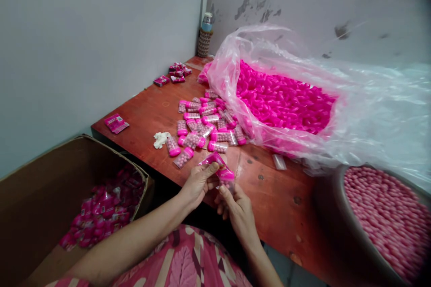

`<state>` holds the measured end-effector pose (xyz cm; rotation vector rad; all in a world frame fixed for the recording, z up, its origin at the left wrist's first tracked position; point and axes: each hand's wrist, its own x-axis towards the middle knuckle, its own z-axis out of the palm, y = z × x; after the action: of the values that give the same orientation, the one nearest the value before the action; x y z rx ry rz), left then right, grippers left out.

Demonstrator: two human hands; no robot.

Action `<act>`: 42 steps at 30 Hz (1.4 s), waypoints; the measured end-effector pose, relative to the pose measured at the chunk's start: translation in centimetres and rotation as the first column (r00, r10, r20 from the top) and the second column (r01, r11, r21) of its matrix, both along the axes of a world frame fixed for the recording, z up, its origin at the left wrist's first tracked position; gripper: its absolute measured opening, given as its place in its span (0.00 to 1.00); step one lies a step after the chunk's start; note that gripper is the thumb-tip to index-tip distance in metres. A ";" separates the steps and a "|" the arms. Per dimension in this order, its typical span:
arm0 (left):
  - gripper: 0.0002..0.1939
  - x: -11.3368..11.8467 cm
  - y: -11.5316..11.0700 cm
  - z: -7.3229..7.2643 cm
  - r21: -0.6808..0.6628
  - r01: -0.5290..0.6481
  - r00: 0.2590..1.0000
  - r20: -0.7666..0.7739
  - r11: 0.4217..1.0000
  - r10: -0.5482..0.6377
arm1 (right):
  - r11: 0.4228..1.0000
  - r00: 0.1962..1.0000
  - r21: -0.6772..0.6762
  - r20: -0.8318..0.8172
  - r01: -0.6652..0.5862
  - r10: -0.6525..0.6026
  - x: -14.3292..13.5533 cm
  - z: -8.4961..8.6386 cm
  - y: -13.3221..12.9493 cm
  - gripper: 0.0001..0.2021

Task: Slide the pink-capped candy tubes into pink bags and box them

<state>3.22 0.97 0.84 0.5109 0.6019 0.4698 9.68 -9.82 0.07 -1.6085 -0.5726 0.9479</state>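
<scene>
Near the table's front edge, my left hand (pixel 198 184) pinches a glossy pink printed wrapper (pixel 213 158) between thumb and fingers. My right hand (pixel 239 211) grips the lower end of a small clear container (pixel 227 184) of pink beads, right against the wrapper. Whether the container sits inside the wrapper or just touches it, I cannot tell. Just beyond my hands lies a pile of similar bead-filled containers (pixel 193 140) with bright pink caps, in mixed directions. A crumpled white tissue (pixel 161 139) is at the pile's left.
A plastic bag (pixel 225 69) of loose pink caps (pixel 286 103) spreads across the back. Pink beads fill a round tub (pixel 332 206) at right. One clear tube (pixel 279 162) lies nearby. Wrapper stacks (pixel 177 71) lie behind; a flat wrapper (pixel 116 123) lies left. A cardboard box (pixel 40 179) holds packets (pixel 101 210).
</scene>
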 end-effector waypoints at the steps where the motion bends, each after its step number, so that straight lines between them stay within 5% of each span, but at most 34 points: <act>1: 0.16 0.0 -0.1 0.0 0.011 -0.002 1.000 0.002 1.000 0.002 | 1.000 1.000 0.003 0.004 0.006 -0.006 0.0 0.0 0.0 0.13; 5: 0.15 0.1 -0.2 0.0 0.092 0.022 1.000 0.003 0.995 -0.022 | 1.000 1.000 0.022 0.001 -0.009 0.009 0.1 -0.1 -0.2 0.13; 11: 0.13 0.2 0.0 -0.3 0.211 0.222 0.974 -0.095 0.952 -0.206 | 0.995 0.984 0.076 -0.156 -0.071 0.082 0.0 -0.8 -0.2 0.14; 17: 0.12 0.3 0.5 -0.5 0.222 0.373 0.927 -0.122 0.901 -0.354 | 0.996 0.998 0.080 -0.043 -0.050 0.053 -0.2 -1.5 -0.4 0.13; 22: 0.13 0.3 0.0 -0.5 0.216 0.411 0.911 -0.134 0.886 -0.390 | 0.992 0.969 0.126 -0.243 -0.015 0.046 -0.3 -1.5 -0.4 0.14; 25: 0.14 0.2 -0.5 -0.6 0.219 0.381 0.923 -0.149 0.898 -0.355 | 0.995 0.997 0.092 -0.072 0.034 -0.028 -0.2 -1.4 -0.3 0.13; 28: 0.12 0.3 -0.9 -0.5 0.217 0.231 0.970 -0.127 0.949 -0.207 | 0.996 0.998 0.082 0.063 0.021 -0.026 0.0 -1.2 -0.3 0.13; 31: 0.13 0.2 -0.9 -0.1 0.199 0.199 0.977 -0.119 0.960 -0.178 | 0.994 0.998 0.102 -0.037 -0.041 0.045 0.1 -1.1 -0.2 0.13; 37: 0.14 -0.5 -0.3 0.5 0.149 0.441 0.897 -0.088 0.885 -0.433 | 0.989 0.942 0.146 -0.328 -0.020 0.068 -0.1 -1.0 -0.1 0.16; 42: 0.12 -1.0 0.0 -0.1 0.145 0.249 0.967 -0.096 0.958 -0.237 | 0.979 0.940 0.201 -0.336 0.014 0.056 -0.1 -0.7 -0.7 0.14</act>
<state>2.21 0.92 0.76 0.7455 0.5708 0.2647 9.61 -10.55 -0.68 -1.2246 -0.4290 1.1187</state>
